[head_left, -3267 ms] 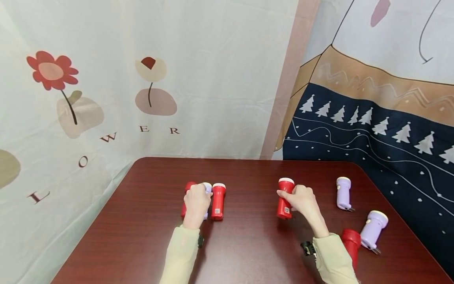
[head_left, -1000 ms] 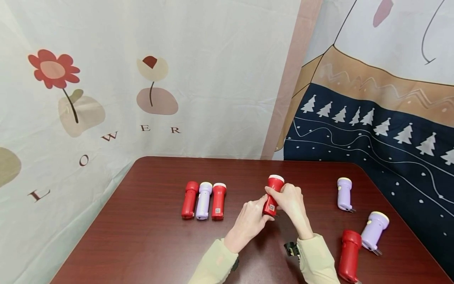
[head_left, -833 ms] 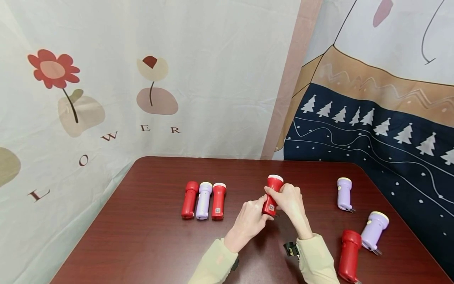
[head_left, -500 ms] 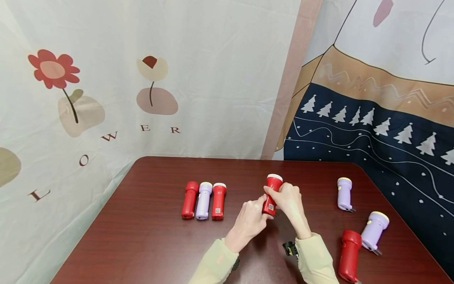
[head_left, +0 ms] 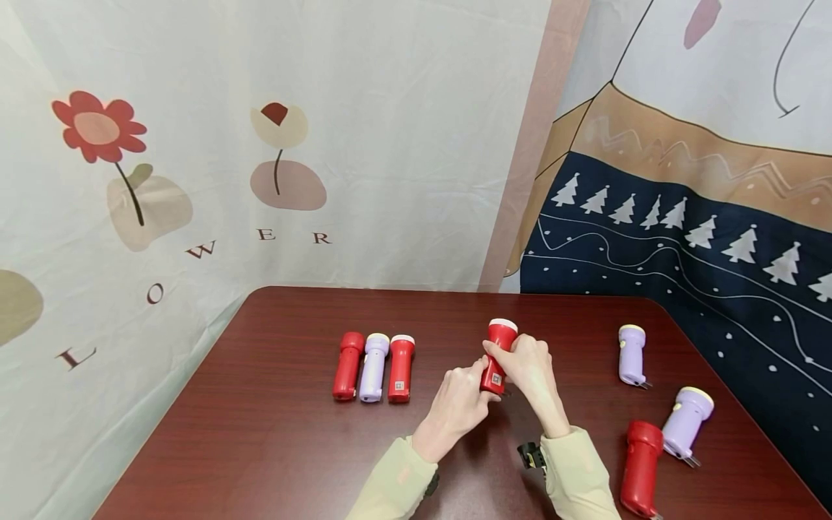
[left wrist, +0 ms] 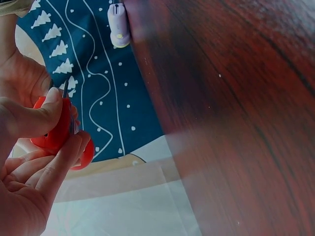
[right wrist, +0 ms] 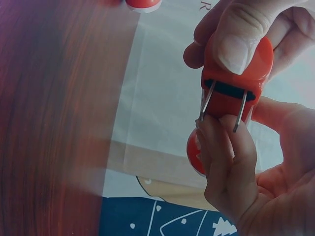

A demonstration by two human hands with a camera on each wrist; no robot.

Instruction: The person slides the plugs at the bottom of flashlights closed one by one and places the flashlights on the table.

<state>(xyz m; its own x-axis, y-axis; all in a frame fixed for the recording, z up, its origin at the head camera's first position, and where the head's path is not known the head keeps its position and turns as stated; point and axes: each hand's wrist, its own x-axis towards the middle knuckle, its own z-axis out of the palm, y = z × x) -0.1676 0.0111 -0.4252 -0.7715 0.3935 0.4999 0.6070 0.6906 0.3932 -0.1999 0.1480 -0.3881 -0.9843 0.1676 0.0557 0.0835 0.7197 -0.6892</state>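
Red, with a white rim, the held flashlight (head_left: 496,377) tilts between two hands. Head view: the left hand (head_left: 453,404) grips its near end with bent fingers; the right hand (head_left: 531,370) pinches its barrel, thumb across the top. Just beyond the held flashlight runs the far edge of the tabletop (head_left: 292,448); the right edge is well to its right. Left of it, across a broad span of tabletop, lie a plain red flashlight (head_left: 349,367), a lavender flashlight (head_left: 373,368) and a white-rimmed red flashlight (head_left: 401,370), side by side. Well to its right lies a second lavender flashlight (head_left: 632,355); to its right and nearer the viewer, a third lavender flashlight (head_left: 686,425) stands just beside a large red flashlight (head_left: 641,469). Left wrist view: the left thumb presses the held flashlight's base near the metal prongs (left wrist: 65,88), fingers curled along the barrel. Right wrist view: both prongs project from the base, below the left thumb; right fingertips bend close to them, contact uncertain.
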